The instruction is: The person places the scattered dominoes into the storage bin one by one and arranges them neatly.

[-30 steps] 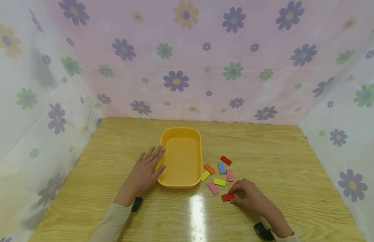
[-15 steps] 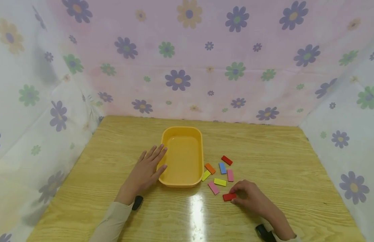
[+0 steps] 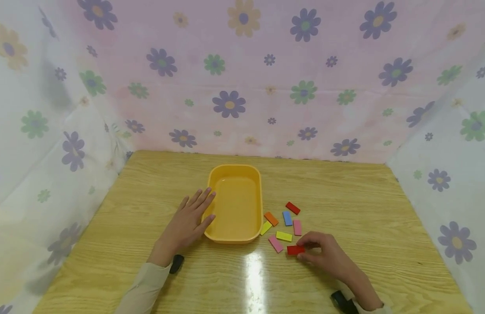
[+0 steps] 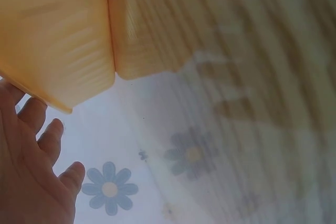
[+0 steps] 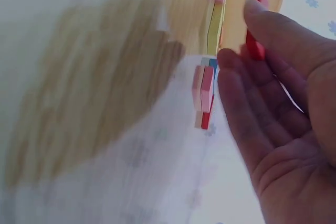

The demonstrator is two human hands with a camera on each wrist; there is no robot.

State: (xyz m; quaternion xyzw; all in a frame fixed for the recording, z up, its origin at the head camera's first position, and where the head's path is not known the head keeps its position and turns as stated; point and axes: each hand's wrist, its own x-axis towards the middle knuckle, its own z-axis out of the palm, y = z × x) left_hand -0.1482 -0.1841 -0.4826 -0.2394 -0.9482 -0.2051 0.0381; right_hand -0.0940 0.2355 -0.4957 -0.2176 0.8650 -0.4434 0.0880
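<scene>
My left hand (image 3: 187, 222) lies with straight, spread fingers over the left rim of a yellow plastic tray (image 3: 236, 209). In the left wrist view, fingertips (image 4: 35, 109) touch the tray's edge (image 4: 63, 107). My right hand (image 3: 326, 255) pinches a small red block (image 3: 293, 250) by its right end, between thumb and fingers, to the right of the tray. The right wrist view shows the thumb across this red block (image 5: 255, 48), which looks lifted off the table. The tray holds nothing.
Several flat blocks lie between tray and right hand: an orange one (image 3: 271, 219), a blue one (image 3: 287, 218), another red one (image 3: 293, 208), two yellow (image 3: 284, 236) and two pink (image 3: 275, 244). A flowered cloth (image 3: 242, 78) hangs around the wooden table (image 3: 168, 174).
My right hand has closed in on the red block and raised it slightly, bringing it a little up in the head view. The left hand stays at the tray's rim.
</scene>
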